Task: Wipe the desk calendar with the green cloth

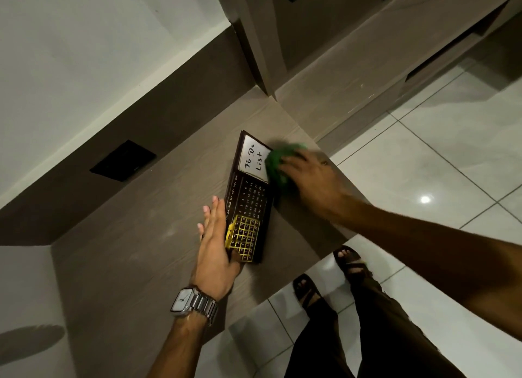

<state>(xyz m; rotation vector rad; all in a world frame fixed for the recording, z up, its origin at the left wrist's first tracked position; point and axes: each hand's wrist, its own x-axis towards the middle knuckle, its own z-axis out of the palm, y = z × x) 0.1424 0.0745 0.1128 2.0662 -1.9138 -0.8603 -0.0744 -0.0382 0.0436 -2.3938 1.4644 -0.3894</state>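
Calendar (pixel 248 205) lies flat on the wooden desk (pixel 141 222), mid-frame. Left hand (pixel 216 253), fingers spread, braces its lower-left edge; right hand (pixel 312 180) presses the bunched green cloth (pixel 278 163) at its upper-right corner. Best to sweep downward with steady bracing.

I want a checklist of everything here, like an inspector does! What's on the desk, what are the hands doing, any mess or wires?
Surface: brown wood-grain desk, against a pale wall.
Job's things: dark desk calendar lying flat on the desk, with a white "To Do List" panel and a yellow date frame; green cloth bunched at its panel end.
Clutter: nothing seen.
Grippers: left hand flat against the calendar's edge, steadying it; right hand pressing the cloth, blurred.
Cables: nothing seen.
Surroundings: black wall plate, wristwatch, white tiled floor, sandalled feet.
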